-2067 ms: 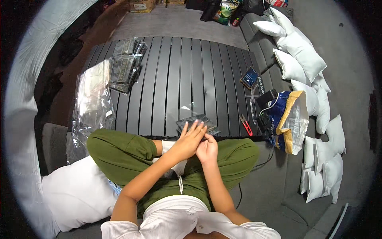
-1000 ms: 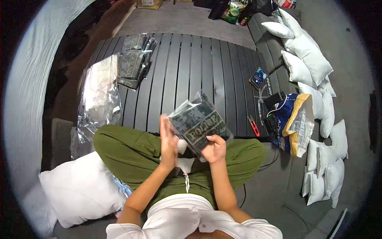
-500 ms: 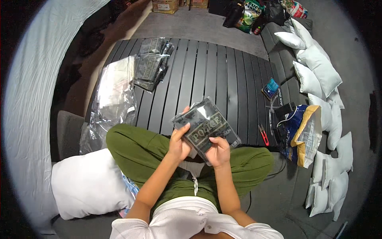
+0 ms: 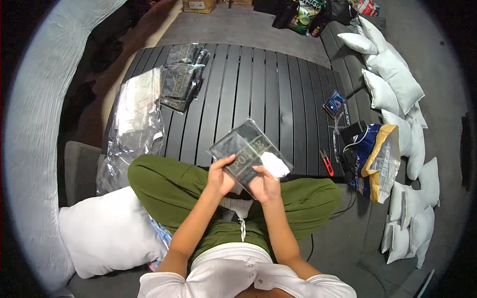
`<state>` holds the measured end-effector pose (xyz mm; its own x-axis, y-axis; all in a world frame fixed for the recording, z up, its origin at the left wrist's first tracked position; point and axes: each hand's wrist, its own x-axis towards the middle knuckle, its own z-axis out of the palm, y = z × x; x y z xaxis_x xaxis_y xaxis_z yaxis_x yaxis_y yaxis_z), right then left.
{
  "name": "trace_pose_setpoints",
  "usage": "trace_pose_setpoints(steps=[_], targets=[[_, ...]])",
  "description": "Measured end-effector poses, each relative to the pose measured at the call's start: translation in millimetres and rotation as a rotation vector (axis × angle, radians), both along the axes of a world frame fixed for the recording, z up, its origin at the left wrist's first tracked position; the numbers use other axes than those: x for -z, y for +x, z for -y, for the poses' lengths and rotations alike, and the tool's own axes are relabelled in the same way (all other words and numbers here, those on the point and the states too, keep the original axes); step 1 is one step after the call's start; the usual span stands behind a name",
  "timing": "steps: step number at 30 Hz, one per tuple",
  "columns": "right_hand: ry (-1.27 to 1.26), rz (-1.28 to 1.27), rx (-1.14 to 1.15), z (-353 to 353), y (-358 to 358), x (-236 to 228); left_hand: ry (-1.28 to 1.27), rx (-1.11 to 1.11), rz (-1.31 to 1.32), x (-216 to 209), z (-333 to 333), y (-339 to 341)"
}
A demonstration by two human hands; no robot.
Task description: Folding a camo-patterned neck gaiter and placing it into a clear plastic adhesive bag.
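Between my two hands is a flat dark packet (image 4: 243, 144), a folded camouflage-patterned item with block lettering sealed in a clear plastic sleeve. My left hand (image 4: 220, 176) grips its left lower edge, thumb lying on top. The lower right part is held by my right hand (image 4: 265, 185), its thumb pressed on the face. A bright white patch covers the packet's right corner and looks like glare on the plastic. The packet is above my crossed legs, at the near edge of the slatted table (image 4: 233, 99). Similar packets (image 4: 181, 77) lie piled at the table's far left.
Clear plastic bags (image 4: 136, 114) spread along the table's left side. To the right are red snips (image 4: 326, 163), a phone (image 4: 335, 105) and an open blue-and-yellow sack (image 4: 377, 164). Small white pillows (image 4: 395, 79) line the right-hand seat; a larger white pillow (image 4: 107, 231) sits at my left.
The packet has tilted in my hands, and a bright white patch now shows on its right corner. Both hands keep their hold. The whole view has shifted slightly.
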<state>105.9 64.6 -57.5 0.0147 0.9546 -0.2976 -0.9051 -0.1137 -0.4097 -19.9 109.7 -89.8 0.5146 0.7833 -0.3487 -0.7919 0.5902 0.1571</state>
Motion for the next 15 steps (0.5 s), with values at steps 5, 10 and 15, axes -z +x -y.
trace_pose_setpoints(steps=[5,10,15], targets=[[-0.007,-0.209,-0.057,20,9,-15,0.045,-0.015,0.132,13,-7,-18],[-0.082,0.525,-0.248,43,70,-2,-0.035,0.086,0.197,20,-5,-38],[-0.142,0.545,-0.138,33,79,14,0.022,0.246,0.208,19,7,-47]])
